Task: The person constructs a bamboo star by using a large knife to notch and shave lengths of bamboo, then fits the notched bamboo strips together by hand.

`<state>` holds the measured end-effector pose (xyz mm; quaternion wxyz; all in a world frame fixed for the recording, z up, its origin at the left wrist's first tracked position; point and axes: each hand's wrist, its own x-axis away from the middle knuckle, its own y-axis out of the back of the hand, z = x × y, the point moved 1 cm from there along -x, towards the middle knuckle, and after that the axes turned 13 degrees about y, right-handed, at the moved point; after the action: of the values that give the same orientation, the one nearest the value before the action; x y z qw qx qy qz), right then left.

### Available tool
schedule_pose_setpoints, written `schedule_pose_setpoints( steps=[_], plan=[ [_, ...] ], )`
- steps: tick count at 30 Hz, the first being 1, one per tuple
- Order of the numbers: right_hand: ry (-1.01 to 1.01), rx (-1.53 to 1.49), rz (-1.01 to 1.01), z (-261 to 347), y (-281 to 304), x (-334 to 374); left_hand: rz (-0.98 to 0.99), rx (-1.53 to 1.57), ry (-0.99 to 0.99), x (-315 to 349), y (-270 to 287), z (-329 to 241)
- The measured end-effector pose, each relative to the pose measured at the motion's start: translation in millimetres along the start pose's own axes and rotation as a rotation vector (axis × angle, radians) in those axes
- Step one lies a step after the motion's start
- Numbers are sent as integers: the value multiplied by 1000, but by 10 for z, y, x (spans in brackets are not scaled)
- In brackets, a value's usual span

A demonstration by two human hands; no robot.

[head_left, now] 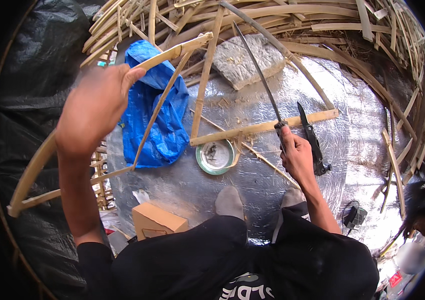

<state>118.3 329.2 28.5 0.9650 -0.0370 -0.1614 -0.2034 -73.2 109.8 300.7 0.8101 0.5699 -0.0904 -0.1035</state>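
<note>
Left hand (95,105) clenched pale flat bamboo strip (172,54) over crumpled blue plastic sheet (167,142); right hand (297,155) gripped long thin dark blade (261,75). Silver foil flooring (260,185) opened between hands — strip's stretch behind left hand hidden, blade's handle (279,126) partly covered.

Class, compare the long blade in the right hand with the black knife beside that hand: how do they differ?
The long blade is gripped in the right hand; the black knife lies loose. The long blade is longer and slimmer; the black knife is shorter and broader. Both are dark.
</note>
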Motion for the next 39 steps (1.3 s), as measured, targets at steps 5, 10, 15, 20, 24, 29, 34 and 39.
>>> schedule_pose_setpoints(
  steps=[5,10,15,20,24,29,34,39],
  plan=[
    [-3,-71,4,-22,89,62,-91,108,110,592,-28,-183],
    [14,-76,-23,-39,118,43,-45,221,131,632,-796,-505],
    [-12,-65,-58,-102,169,-14,53,469,244,288,-1895,-633],
    [-15,-24,-35,-167,168,17,239,854,173,230,-2516,-651],
    [-80,12,-4,-77,140,95,593,1317,245,238,-2971,-620],
    [-24,60,65,-32,141,116,597,1432,312,378,-3094,-620],
    [-73,33,77,-19,97,170,429,1478,280,537,-3008,-708],
    [-37,130,46,-283,55,45,243,1295,252,646,-2901,-781]
  ],
)
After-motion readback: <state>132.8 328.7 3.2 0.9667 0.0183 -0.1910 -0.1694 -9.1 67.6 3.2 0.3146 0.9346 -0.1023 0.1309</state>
